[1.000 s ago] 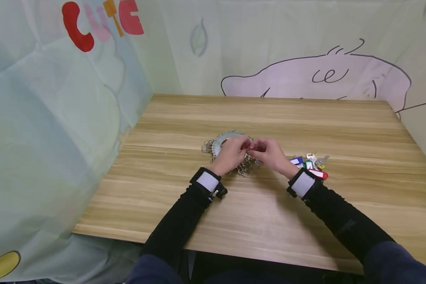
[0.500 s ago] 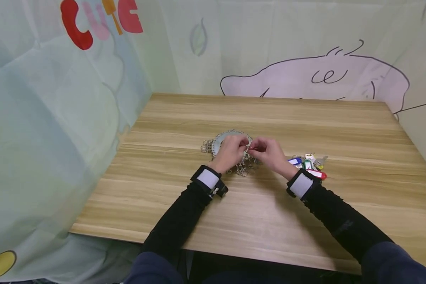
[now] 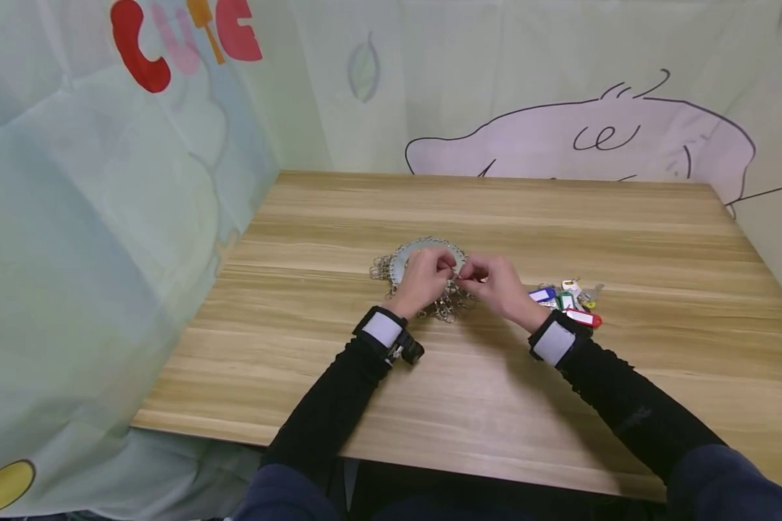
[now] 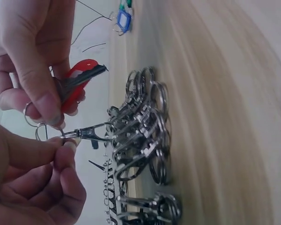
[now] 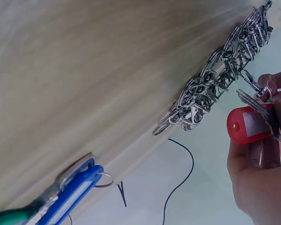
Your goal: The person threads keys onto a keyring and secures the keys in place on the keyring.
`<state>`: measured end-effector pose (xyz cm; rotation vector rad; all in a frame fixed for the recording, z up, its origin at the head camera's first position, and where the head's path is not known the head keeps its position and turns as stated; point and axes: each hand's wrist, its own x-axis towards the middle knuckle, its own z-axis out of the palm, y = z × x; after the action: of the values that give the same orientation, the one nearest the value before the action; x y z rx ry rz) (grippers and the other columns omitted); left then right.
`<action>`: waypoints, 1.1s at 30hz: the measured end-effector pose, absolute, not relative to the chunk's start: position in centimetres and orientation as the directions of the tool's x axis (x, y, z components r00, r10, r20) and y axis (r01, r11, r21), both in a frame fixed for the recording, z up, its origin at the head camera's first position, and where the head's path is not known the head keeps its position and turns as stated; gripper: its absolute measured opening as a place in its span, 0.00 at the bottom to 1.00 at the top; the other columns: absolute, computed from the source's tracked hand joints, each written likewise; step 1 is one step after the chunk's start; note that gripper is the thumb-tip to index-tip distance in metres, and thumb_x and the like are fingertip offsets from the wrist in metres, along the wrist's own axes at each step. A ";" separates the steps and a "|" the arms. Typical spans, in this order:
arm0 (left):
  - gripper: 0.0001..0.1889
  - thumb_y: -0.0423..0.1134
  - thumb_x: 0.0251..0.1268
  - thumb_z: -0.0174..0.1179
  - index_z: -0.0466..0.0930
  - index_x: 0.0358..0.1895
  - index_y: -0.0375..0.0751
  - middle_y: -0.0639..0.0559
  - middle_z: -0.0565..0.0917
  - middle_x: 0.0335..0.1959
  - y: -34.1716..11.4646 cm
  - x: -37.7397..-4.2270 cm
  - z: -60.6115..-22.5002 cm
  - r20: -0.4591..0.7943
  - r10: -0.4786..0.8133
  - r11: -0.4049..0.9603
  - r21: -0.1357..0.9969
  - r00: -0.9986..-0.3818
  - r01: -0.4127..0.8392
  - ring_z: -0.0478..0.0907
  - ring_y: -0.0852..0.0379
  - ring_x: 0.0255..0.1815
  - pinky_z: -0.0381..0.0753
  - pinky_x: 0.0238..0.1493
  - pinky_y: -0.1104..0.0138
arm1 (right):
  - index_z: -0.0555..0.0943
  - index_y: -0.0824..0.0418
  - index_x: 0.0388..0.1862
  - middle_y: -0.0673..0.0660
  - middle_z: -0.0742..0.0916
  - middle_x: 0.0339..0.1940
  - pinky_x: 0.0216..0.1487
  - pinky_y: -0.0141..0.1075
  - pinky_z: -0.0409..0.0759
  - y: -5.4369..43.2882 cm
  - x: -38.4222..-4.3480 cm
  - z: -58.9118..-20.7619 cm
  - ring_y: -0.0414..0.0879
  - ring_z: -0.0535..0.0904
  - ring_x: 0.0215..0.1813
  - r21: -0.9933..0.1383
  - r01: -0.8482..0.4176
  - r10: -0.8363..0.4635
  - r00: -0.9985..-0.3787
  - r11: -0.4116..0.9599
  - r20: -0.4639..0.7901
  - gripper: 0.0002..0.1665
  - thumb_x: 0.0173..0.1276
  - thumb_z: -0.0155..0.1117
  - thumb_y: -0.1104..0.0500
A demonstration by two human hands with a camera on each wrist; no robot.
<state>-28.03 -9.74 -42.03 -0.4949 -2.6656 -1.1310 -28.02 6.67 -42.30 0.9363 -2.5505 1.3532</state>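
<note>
My left hand [image 3: 423, 278] pinches the ring end of a silver swivel clasp [image 4: 89, 133], which is hooked at the edge of a round grey key-holder plate [image 3: 399, 262]. Many more clasps with split rings [image 4: 145, 122] hang in a dense row around that plate. Right against the left fingertips, my right hand [image 3: 498, 286] holds a key [image 4: 82, 77] and a red key tag [image 5: 250, 129] with a white label. Their split ring [image 4: 30, 115] shows between the two hands, by the clasp's ring. The fingers hide part of where the rings meet.
To the right of my right wrist lies a small pile of tagged keys, with a blue tag [image 3: 542, 294], a green tag [image 3: 567, 300] and another red tag [image 3: 583, 317]. The wooden table [image 3: 287, 325] is bordered by a printed cloth [image 3: 339, 130] at the back and left.
The right fingers have shifted very slightly at the clasp. Both hands otherwise keep their place over the plate, and the pile stays put.
</note>
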 end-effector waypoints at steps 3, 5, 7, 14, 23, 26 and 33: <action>0.11 0.20 0.52 0.53 0.83 0.35 0.31 0.42 0.88 0.32 -9.6 -28.0 -42.1 0.303 0.214 0.647 0.669 -0.929 0.367 0.85 0.52 0.33 0.81 0.34 0.69 | 0.80 0.65 0.26 0.60 0.87 0.30 0.38 0.35 0.83 6.8 -27.9 -42.3 0.48 0.83 0.34 -0.689 -0.584 -0.481 -0.793 0.429 0.373 0.06 0.57 0.67 0.73; 0.12 0.19 0.51 0.53 0.84 0.35 0.31 0.42 0.88 0.32 -9.6 -28.0 -42.1 0.295 0.207 0.642 0.679 -0.933 0.357 0.85 0.51 0.33 0.82 0.34 0.68 | 0.81 0.65 0.25 0.60 0.87 0.30 0.38 0.37 0.84 6.8 -27.8 -42.3 0.48 0.83 0.35 -0.665 -0.608 -0.495 -0.778 0.434 0.387 0.06 0.56 0.67 0.73; 0.12 0.20 0.51 0.53 0.84 0.35 0.30 0.41 0.88 0.32 -9.6 -28.0 -42.2 0.287 0.200 0.640 0.686 -0.937 0.347 0.85 0.51 0.33 0.82 0.35 0.68 | 0.80 0.65 0.25 0.59 0.86 0.29 0.38 0.38 0.84 6.8 -27.7 -42.4 0.49 0.83 0.34 -0.643 -0.631 -0.510 -0.760 0.434 0.402 0.07 0.56 0.67 0.74; 0.08 0.22 0.52 0.58 0.84 0.34 0.32 0.42 0.87 0.31 -9.6 -27.8 -42.1 0.234 0.174 0.645 0.707 -0.957 0.290 0.84 0.51 0.32 0.79 0.34 0.70 | 0.80 0.65 0.23 0.56 0.84 0.27 0.38 0.36 0.84 6.7 -27.5 -42.6 0.48 0.82 0.34 -0.528 -0.721 -0.564 -0.687 0.450 0.458 0.08 0.53 0.68 0.75; 0.09 0.24 0.55 0.56 0.85 0.36 0.34 0.43 0.87 0.32 -10.0 -28.0 -41.9 0.194 0.243 0.655 0.690 -0.950 0.308 0.83 0.53 0.33 0.77 0.34 0.72 | 0.80 0.65 0.27 0.56 0.82 0.29 0.36 0.37 0.79 6.7 -27.1 -42.5 0.47 0.78 0.34 -0.435 -0.749 -0.649 -0.656 0.499 0.386 0.07 0.55 0.67 0.74; 0.08 0.24 0.59 0.56 0.83 0.37 0.36 0.45 0.86 0.35 -10.7 -28.2 -41.8 0.153 0.365 0.645 0.670 -0.918 0.368 0.82 0.54 0.36 0.78 0.39 0.72 | 0.80 0.67 0.34 0.58 0.85 0.32 0.37 0.36 0.82 7.0 -26.8 -42.2 0.47 0.81 0.35 -0.535 -0.681 -0.645 -0.705 0.501 0.294 0.08 0.56 0.68 0.73; 0.05 0.24 0.55 0.61 0.83 0.31 0.37 0.46 0.85 0.33 -12.1 -28.1 -40.9 0.059 0.583 0.678 0.513 -0.810 0.526 0.80 0.52 0.39 0.79 0.45 0.64 | 0.77 0.66 0.42 0.60 0.88 0.35 0.40 0.35 0.83 7.8 -26.8 -41.6 0.47 0.85 0.37 -0.723 -0.526 -0.703 -0.707 0.448 0.078 0.11 0.60 0.66 0.68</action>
<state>-28.09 -12.11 -40.90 -0.9871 -2.9774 -0.8546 -26.85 7.75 -41.61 1.2394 -2.8654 1.2863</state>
